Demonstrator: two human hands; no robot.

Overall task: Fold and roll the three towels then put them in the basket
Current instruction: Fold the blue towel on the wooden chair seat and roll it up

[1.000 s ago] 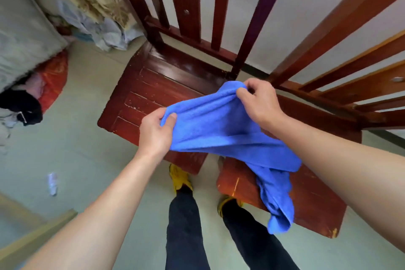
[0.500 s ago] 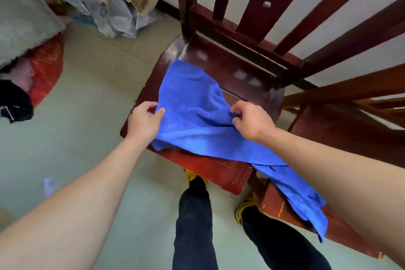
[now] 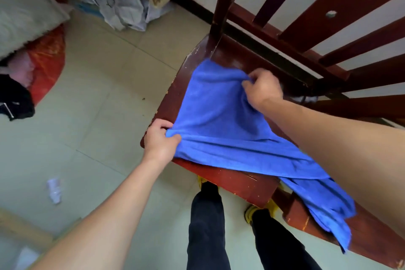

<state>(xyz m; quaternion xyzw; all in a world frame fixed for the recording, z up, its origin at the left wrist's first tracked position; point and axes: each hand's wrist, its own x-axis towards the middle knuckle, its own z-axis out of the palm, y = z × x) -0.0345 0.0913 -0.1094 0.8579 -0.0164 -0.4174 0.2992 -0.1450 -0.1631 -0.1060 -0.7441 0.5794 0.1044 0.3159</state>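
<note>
Spreading the blue towel (image 3: pixel 219 120) over the red chair seat (image 3: pixel 230 180) after holding it aloft a second ago, the left hand (image 3: pixel 161 140) is pinching its near-left corner and the right hand (image 3: pixel 264 89) is pinching its far edge. Its right end is trailing off, so folding is only beginning.

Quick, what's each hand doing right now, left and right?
Left hand: closed, pinching the near corner of the blue towel.
Right hand: closed, gripping the towel's far edge over the chair seat.
</note>
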